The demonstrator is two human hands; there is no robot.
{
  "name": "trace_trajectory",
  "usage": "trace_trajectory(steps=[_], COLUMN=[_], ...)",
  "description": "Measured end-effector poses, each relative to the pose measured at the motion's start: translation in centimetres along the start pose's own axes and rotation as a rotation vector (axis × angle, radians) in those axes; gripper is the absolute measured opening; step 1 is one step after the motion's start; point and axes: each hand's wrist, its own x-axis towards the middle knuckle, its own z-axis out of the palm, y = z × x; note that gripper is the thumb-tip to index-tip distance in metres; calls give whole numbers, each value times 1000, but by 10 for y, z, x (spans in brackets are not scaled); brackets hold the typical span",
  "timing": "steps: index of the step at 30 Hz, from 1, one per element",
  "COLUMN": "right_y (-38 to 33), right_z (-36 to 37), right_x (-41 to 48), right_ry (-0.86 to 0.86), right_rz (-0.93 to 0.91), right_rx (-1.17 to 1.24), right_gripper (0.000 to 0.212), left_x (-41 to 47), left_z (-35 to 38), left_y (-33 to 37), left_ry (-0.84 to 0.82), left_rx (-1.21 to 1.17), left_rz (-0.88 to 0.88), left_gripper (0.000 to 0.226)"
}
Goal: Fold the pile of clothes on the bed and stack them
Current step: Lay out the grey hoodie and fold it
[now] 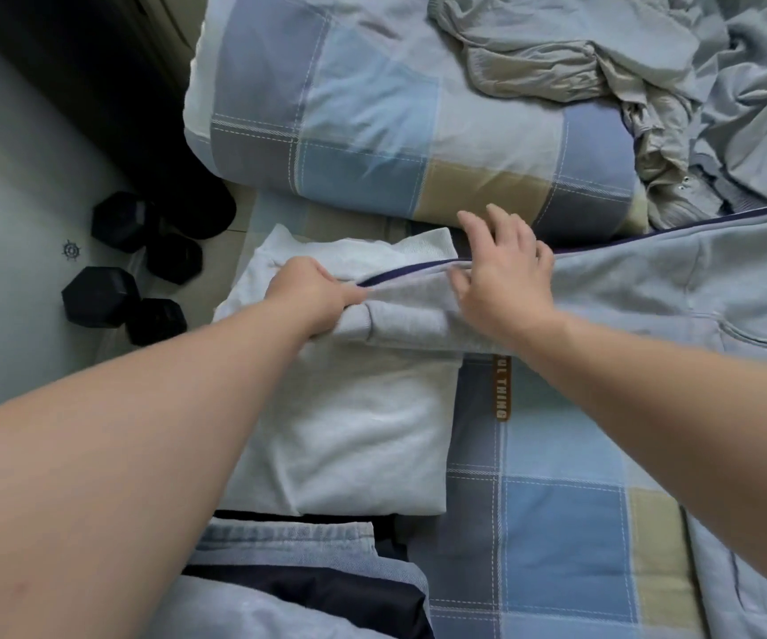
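Folded: white top [349, 431], near stack [303, 546]. Likely mid-fold: grey hoodie [648, 288], cuff [356, 325] grasped in left grip [312, 292], right grip [506, 269] released. Remaining: far pile [602, 62].

Folded garment [349, 431] on bed sheet [556, 523], centre. Sweatshirt [648, 288] at right, its sleeve lying across folded garment's far end. Left hand [312, 297] grips cuff, right hand [506, 274] on sleeve beside it. Folded quilt [372, 131] behind. Unfolded clothes pile [648, 85] far right. Folded stack [303, 569] nearest. Dumbbells [132, 269] on floor, left of bed.

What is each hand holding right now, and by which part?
The left hand grips the grey garment by the cuff end of its sleeve. The right hand, fingers spread over that sleeve, grips nothing.
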Motion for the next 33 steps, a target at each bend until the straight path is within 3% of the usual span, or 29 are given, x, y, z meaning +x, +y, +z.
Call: trace_trajectory(steps=[3,5,7,8,11,14,17,19,23,25,28,31,33], right_y=[-2,-1,-4,-5,-2,8,13,9,-10,-3,30,86,132], right_z=[20,37,52,57,60,54,52,48,27,13,-8,-29,-41], right_x=[-28,-41,-47,-49,-58,-74,-80,-82,-102,-112,-135,-171,-203], right_ry=[-109,-253,-353,-378,-426,-465,-331,-397,-626,-651,-527,-431,-419], right_rz=[30,126,158,144,-36,-258,-87,45,-169,-88,177,355,432], right_rx=[-59,-14,65,121,175,132,219,240,329,515,736,757,722], right_gripper=[74,74,75,75,72,70,70,72,64,54,44,39,36], left_x=[-7,-16,-22,-23,-19,-19,-25,-31,-48,-61,-87,-123,-153], left_z=[14,26,41,48,52,46,44,42,38,40,50,72,100], left_y=[-9,-10,-10,-15,-37,-49,-47,-45,-35,-23,-6,12,22], left_ry=[279,438,341,228,-43,-105,-107,-98,-72,-38,69,114,40], left_rx=[344,464,498,588,785,765,733,702,656,659,613,523,459], left_rz=[114,453,781,848,618,487,464,413,279,262,381,536,584], left_gripper=[26,30,36,40,55,57,56,56,57,56,51,43,36])
